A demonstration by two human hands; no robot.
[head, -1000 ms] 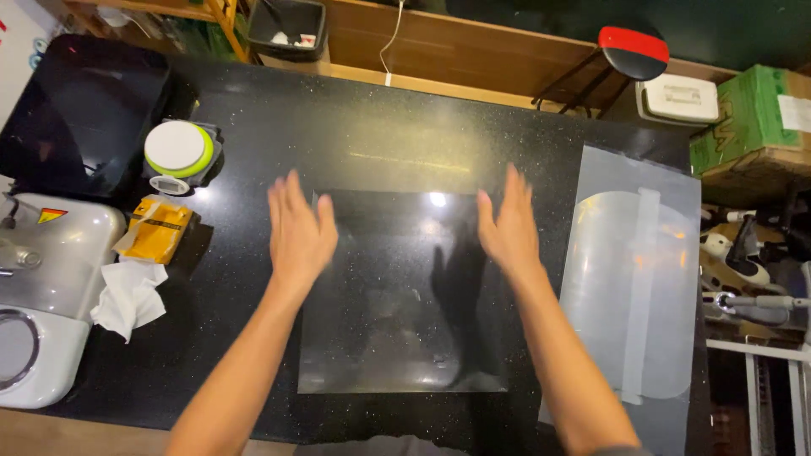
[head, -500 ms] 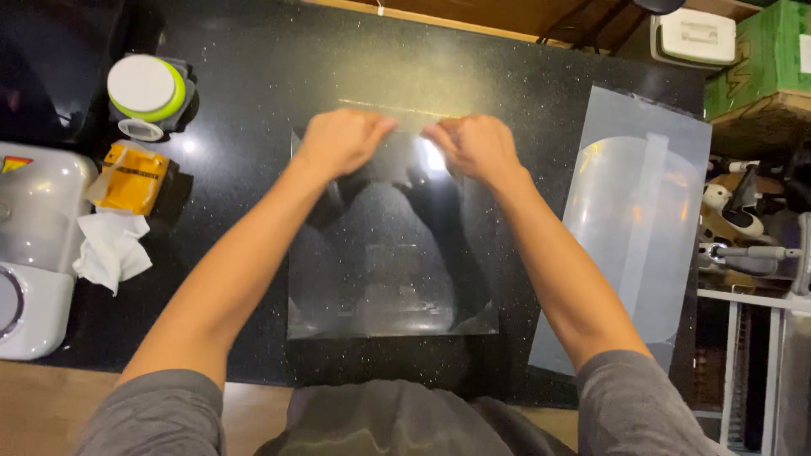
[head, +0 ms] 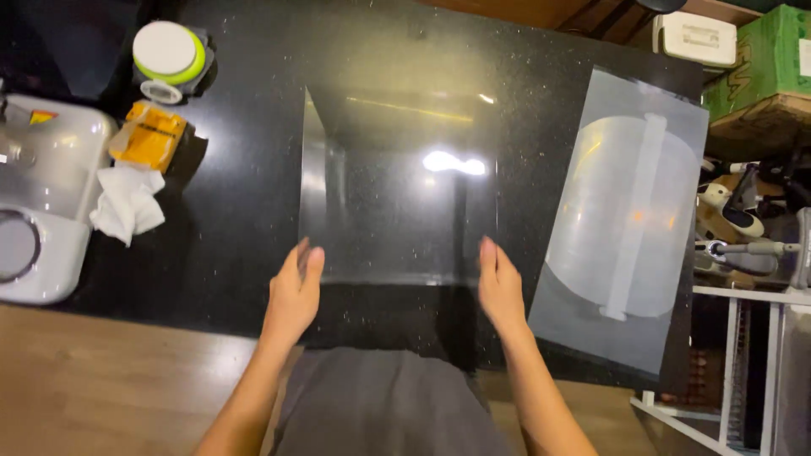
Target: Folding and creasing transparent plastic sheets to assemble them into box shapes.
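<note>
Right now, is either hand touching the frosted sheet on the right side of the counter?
No: both the left hand and right hand hold the edges of the clear sheet, apart from the frosted sheet.

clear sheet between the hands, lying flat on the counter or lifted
Lifted. The left hand and right hand hold the clear sheet by its near edge, and the black counter shows beneath that raised edge.

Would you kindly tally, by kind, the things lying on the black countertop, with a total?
Clear plastic sheets: 2 – one held at its near corners by the left hand and right hand, clear sheet; one frosted sheet at the right.
Tape rolls: 1 – white and green roll.
Yellow packets: 1.
White crumpled tissues: 1.
Total: 5
</note>
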